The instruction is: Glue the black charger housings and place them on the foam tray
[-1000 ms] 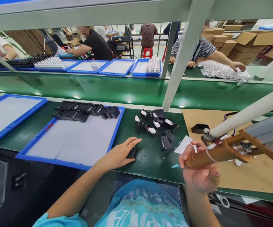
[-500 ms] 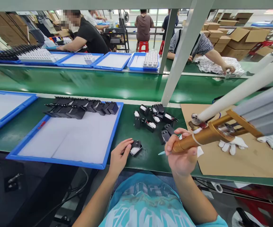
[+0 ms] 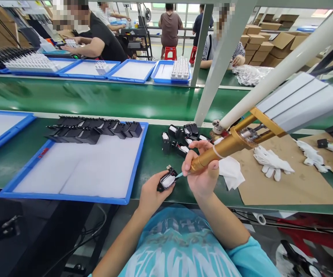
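While L hand (image 3: pixel 152 190) pinches a black casing (image 3: pixel 168 181) w/ white inside near front edge of green bench (image 3: pixel 143 165), fingers parted only its width, R hand (image 3: pixel 202 179) has fingers curled round a gold tool (image 3: pixel 226 149); blue tip (image 3: pixel 179 175) at casing's R edge, can't tell if touching. Other black units (image 3: pixel 165 142) just behind, btwn blue-rimmed tray (image 3: pixel 68 198) & cardboard (image 3: pixel 287 192).

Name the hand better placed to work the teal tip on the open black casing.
Probably the right hand: it grips the gold-coloured tool, with its teal tip close to the black casing, which the left hand holds.
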`<state>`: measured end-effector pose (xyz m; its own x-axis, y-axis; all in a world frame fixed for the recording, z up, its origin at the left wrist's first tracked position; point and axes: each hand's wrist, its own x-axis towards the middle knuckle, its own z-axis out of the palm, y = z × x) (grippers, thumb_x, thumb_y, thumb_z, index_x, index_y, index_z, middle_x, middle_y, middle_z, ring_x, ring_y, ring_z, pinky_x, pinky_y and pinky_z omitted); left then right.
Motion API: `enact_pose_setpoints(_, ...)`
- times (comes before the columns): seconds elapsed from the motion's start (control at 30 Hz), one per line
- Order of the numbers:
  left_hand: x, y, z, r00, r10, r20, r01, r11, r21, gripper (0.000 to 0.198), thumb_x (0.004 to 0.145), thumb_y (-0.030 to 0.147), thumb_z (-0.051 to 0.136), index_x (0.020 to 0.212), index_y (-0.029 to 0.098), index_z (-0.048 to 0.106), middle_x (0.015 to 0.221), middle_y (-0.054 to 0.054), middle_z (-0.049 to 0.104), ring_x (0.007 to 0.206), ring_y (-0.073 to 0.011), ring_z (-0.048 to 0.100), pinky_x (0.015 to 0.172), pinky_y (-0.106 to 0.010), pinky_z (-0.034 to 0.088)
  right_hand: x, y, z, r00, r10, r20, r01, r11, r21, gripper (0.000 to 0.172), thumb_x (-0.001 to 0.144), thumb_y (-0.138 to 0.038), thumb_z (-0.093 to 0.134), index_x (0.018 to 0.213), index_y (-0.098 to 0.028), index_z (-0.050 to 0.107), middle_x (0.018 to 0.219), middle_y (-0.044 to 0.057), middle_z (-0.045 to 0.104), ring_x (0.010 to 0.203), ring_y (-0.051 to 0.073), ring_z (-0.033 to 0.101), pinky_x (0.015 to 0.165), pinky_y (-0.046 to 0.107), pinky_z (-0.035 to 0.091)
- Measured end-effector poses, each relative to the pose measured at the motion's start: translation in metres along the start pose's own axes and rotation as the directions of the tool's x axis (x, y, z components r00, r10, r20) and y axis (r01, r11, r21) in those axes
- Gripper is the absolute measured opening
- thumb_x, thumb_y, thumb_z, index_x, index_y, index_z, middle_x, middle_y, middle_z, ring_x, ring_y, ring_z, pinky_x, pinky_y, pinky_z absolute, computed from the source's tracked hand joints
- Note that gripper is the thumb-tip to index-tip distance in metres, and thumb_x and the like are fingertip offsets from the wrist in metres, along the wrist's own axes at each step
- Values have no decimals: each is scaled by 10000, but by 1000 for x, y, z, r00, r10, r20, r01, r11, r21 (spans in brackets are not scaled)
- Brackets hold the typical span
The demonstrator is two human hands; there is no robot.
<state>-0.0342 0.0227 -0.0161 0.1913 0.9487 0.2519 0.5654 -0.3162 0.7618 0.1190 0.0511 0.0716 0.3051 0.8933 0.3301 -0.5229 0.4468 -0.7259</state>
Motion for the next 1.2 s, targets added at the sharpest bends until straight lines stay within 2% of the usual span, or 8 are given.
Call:
enact_pose_setpoints(0.13,-1,5,-3,998,55,-2,-55,998,9,352,804,323,690,1143,247,633,1047,-46,739,873,-206,717,679,-282,583,0,0,-2,1000,-16,6,16,999,44,419,786,-593,627,1009,-244,565,989,0,547,479,43,500,319,179,428)
enact_pose_setpoints(0.33,-1,12,-5,994,109,-13,-109,994,2,341,803,275,689,1133,210,628,1023,-43,746,832,-176,717,677,-244,575,0,-1,-4,999,-21,34,18,996,91,336,795,-565,638,874,-248,560,940,-21,546,445,36,484,301,159,384)
enact_pose_setpoints(0.5,-3,11,-5,992,125,-22,-125,992,0,356,799,267,698,1138,193,622,1043,-49,745,863,-175,718,787,-265,572,-3,-2,-3,1000,-16,17,15,997,73,394,781,-591,627,1006,-269,593,985,-2,532,469,45,494,291,169,395)
enact_pose_setpoints(0.67,-5,5,2,1000,23,-19,-23,999,-30,390,794,268,703,1164,199,601,1023,-31,753,837,-164,724,748,-243,569,-3,-2,-1,999,-20,26,18,997,78,402,782,-590,624,1043,-285,600,974,-3,531,471,46,487,291,168,395)
enact_pose_setpoints(0.77,-4,5,8,1000,1,-19,-2,999,-38,387,795,267,705,1161,202,600,1019,-28,755,840,-166,726,746,-243,567,-3,-2,1,1000,-16,25,13,996,93,393,788,-577,626,1051,-287,594,975,-2,535,473,48,492,295,169,407)
enact_pose_setpoints(1.03,-1,20,22,994,81,-74,-92,984,-153,364,783,239,702,1131,194,604,1016,-44,750,843,-175,723,751,-260,570,-9,-1,10,998,-6,68,-2,993,118,385,791,-575,628,1042,-285,588,985,0,543,458,48,493,278,175,397)
enact_pose_setpoints(1.2,0,21,26,986,115,-117,-132,981,-143,359,781,246,699,1124,195,606,992,-47,748,812,-177,718,713,-263,566,-11,-2,10,997,-6,83,-5,991,130,353,789,-569,638,973,-276,571,976,-4,542,451,50,499,271,171,361)
